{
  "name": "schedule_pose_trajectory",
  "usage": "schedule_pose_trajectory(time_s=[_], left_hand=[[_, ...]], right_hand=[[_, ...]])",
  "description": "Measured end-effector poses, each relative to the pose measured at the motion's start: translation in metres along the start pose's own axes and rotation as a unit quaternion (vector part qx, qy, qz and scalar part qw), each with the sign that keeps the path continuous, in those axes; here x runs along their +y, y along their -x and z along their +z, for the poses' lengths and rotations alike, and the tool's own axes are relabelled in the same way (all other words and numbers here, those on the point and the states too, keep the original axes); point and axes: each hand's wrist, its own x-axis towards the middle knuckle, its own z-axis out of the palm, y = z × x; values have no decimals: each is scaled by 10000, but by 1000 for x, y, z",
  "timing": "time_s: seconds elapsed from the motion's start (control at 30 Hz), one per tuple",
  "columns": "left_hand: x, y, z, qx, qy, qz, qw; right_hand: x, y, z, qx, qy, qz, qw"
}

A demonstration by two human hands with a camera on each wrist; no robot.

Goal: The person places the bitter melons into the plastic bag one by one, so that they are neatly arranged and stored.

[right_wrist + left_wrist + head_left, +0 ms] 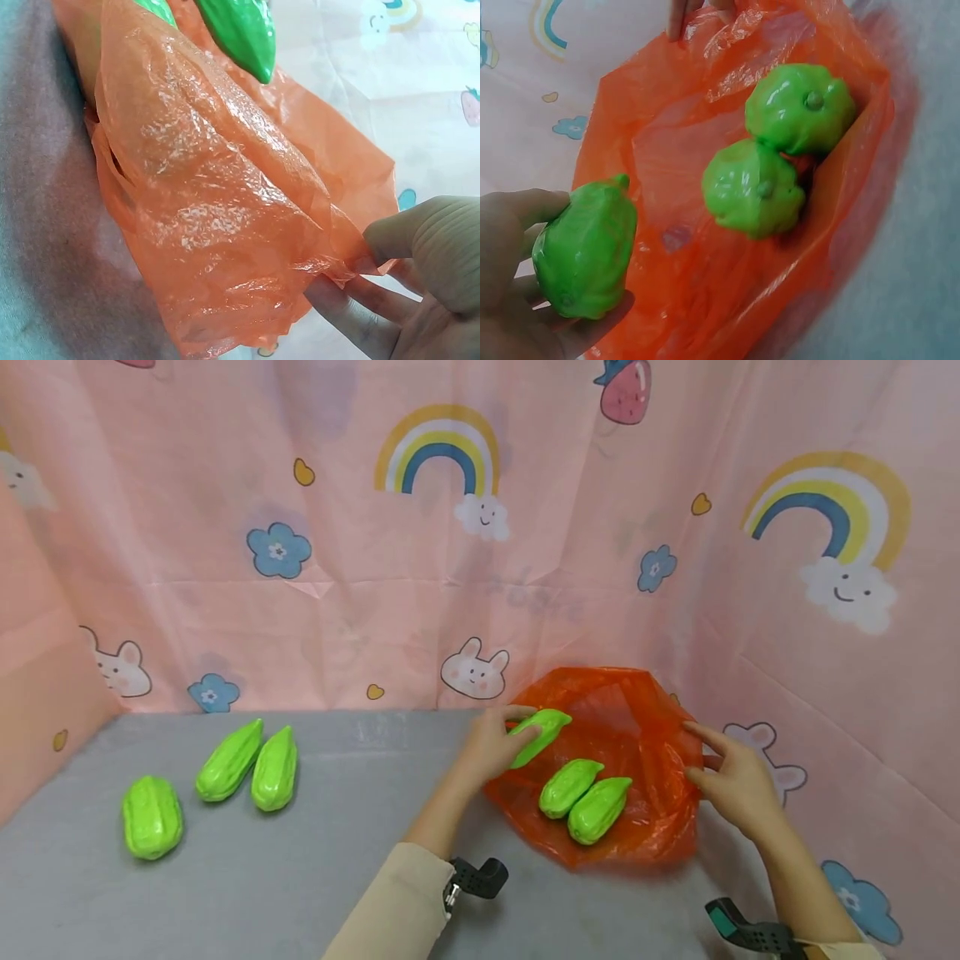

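Note:
My left hand (491,747) holds a glossy green ridged fruit (542,735), tapered at one end, at the left side of the open mouth of a red plastic bag (600,710). In the left wrist view, the thumb and fingers curl round this fruit (589,251). Two more such fruits (596,810) lie side by side inside the bag. At the bag's right edge, my right hand (738,781) pinches the thin plastic. The right wrist view shows the crumpled bag film (217,217) between thumb and fingers (394,236).
Three similar green fruits stand apart at the left of the grey tabletop (330,860): one (152,818) nearer the front and two (228,760) close together behind it. A pink printed cloth (360,610) hangs behind and along both sides.

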Motion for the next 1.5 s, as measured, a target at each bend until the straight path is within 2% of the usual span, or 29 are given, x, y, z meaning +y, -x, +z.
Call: schedule_pose_trajectory(time_s=[0.13,0.27,0.47,0.77,1.0,1.1,1.5], left_hand=[[-2,-5,10,182,100,65,9998],[-6,-4,19,289,145,4,9995],[-14,-1,28,196,165,-144,9996],[-16,-3,31,134,40,-153,9998],[-19,-4,28,320,-3,-42,9995],[-17,-3,27,320,-51,-91,9994],[-22,-2,39,343,-118,-181,9992]], right_hand=[[0,1,-1,-10,-89,1,10000],[-1,1,0,-38,-177,1,9998],[-1,1,-1,-43,-215,8,9998],[0,0,-2,4,-128,89,9999],[-1,0,1,-27,-148,83,9999],[-1,1,1,-42,-170,101,9998],[-2,1,-3,-43,-270,93,9996]])
